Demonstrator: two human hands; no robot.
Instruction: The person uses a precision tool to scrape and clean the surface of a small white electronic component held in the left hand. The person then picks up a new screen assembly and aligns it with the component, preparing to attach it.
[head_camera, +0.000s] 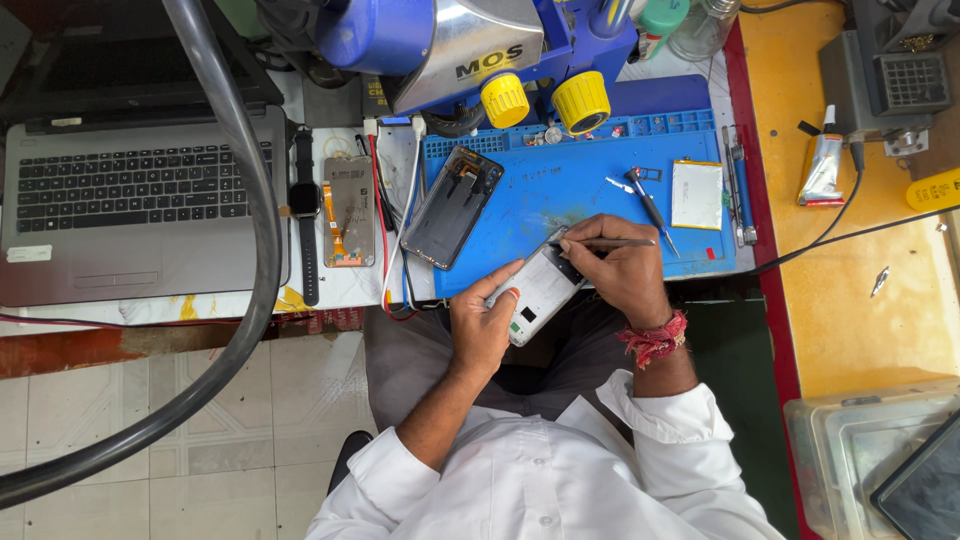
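**Opened phone being worked over the edge of the repair mat**

The left hand (483, 325) is cradling an opened white smartphone (537, 290) from below, fingers wrapping around its lower end and thumb lying along its side. The phone is tilting diagonally, hovering above the person's lap just at the near edge of the blue repair mat (560, 195). The right hand (622, 265) is pinching a pair of metal tweezers (605, 242) in a closed grip, their tip touching the phone's upper end.

On the mat, a dark phone back housing (452, 207) is lying at an angle to the left, and a flat white battery (696, 194) is resting to the right, with a small screwdriver (650, 208) between them. A detached screen panel (349, 211) and a wristwatch (305, 215) are sitting beside a grey laptop (140, 205) further left. A tube of glue (822, 165) is lying on the yellow surface (860, 300).
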